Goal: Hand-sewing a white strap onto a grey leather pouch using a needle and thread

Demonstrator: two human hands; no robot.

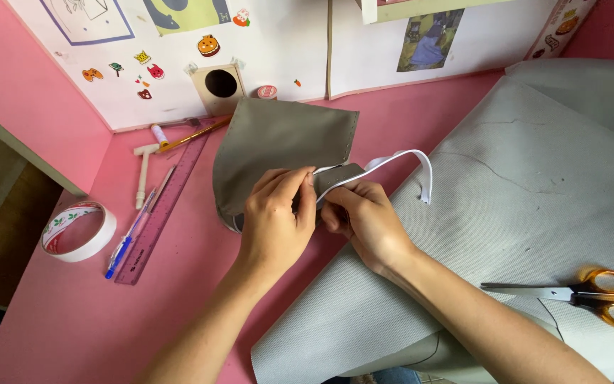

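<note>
Fabric piece (271, 142), grey, soft and probably light, is pinched at its lower edge by left hand (273, 224) and right hand (365, 220), both clenched on it beside the white strap (421, 167).

Bright even daylight, soft shadows, seemingly sharp

Both hands (321, 217) on grey fabric piece (271, 146)

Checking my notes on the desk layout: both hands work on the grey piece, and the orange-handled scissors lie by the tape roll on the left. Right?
Not quite. In the head view the scissors lie on the grey sheet at right, far from the tape roll.
</note>
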